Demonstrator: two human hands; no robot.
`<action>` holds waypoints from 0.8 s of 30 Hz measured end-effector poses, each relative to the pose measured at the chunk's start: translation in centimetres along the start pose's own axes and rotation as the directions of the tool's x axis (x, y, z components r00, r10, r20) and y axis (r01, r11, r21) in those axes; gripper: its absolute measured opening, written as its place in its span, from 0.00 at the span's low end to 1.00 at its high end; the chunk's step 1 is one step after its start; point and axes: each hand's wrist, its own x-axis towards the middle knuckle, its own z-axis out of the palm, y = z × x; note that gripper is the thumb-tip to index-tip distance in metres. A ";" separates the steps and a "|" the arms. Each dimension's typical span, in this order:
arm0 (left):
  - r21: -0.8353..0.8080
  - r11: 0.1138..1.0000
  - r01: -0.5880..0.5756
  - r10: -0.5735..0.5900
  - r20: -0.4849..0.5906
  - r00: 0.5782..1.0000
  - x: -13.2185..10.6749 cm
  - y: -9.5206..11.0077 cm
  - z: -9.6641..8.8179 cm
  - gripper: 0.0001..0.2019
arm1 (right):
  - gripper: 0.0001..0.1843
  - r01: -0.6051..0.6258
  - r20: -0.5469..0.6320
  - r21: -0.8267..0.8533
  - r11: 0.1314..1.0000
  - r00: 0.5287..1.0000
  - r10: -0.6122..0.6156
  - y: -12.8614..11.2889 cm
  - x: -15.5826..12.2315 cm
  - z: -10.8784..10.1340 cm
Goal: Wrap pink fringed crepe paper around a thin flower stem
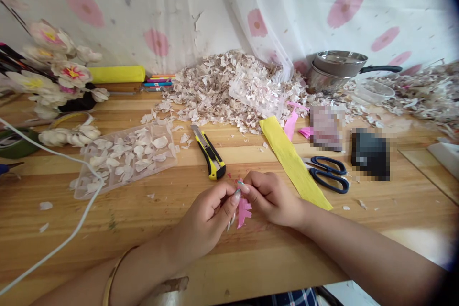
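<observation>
Both hands meet low over the wooden table [150, 215], pinching a small piece of fringed pink crepe paper [244, 210]. My left hand [206, 217] is closed, thumb and fingers pressed on the top of the pink piece. My right hand [274, 198] is closed too, its fingertips gripping the same spot from the other side. The fringe hangs down between the two hands. A gold bangle [113, 275] sits on my left wrist.
A yellow-black utility knife [209, 153] lies just beyond the hands. A yellow crepe strip [292, 160] and blue-handled scissors [328, 174] lie right. A clear tray of white petals [125, 158] sits left, a heap of dry petals [222, 88] behind, a steel pan [337, 69], paper flowers [57, 64].
</observation>
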 end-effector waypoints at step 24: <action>0.036 0.999 -0.003 0.004 -0.021 1.000 0.0 -0.1 -0.1 0.14 | 0.19 -0.040 -0.023 0.090 0.995 0.999 0.042 0.2 -0.3 0.1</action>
